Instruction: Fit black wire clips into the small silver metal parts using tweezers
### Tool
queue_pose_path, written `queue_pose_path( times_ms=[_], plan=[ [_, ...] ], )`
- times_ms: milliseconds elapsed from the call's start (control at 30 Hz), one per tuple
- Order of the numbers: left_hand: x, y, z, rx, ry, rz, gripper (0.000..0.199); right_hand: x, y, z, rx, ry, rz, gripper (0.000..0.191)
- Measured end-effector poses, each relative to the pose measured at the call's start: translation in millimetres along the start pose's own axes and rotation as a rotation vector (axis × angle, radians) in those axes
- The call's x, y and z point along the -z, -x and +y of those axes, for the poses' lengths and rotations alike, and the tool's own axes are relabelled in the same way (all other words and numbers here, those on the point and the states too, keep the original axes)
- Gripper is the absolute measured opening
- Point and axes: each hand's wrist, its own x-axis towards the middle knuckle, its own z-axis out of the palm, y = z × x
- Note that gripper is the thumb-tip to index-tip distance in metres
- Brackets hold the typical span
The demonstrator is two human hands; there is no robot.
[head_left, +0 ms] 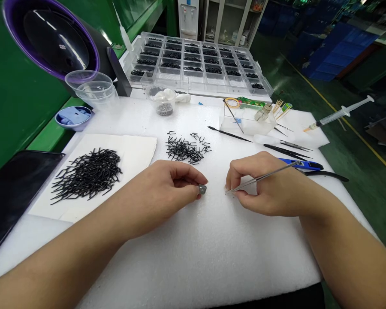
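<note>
small gray piece [202, 189] is pinched in your left grip [162, 195], your right grip [270, 191] has hold of tweezers [270, 174], messy pile of black bits [186, 150] just past the left one.

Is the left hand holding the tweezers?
No, the right hand holds the tweezers, while the left hand pinches a small grey part.

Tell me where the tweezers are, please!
In the head view, the metal tweezers are right of centre, held in the right hand, with their tips pointing toward the left hand.
</note>
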Motion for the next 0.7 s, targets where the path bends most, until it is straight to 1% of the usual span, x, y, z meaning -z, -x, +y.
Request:
queue_pose_path(
  times_ms=[433, 700],
  plan=[
    [0.7, -1.0, -4.6, -0.004, -0.005, -0.004, 0.02, -1.0, 0.1, 0.7, 0.0, -0.009, -0.003, 0.019],
    [-0.4, -2.1, -0.6, 0.004, -0.007, -0.003, 0.021, 0.9, 0.7, 0.7, 0.0, -0.028, 0.024, 0.015]
  ],
)
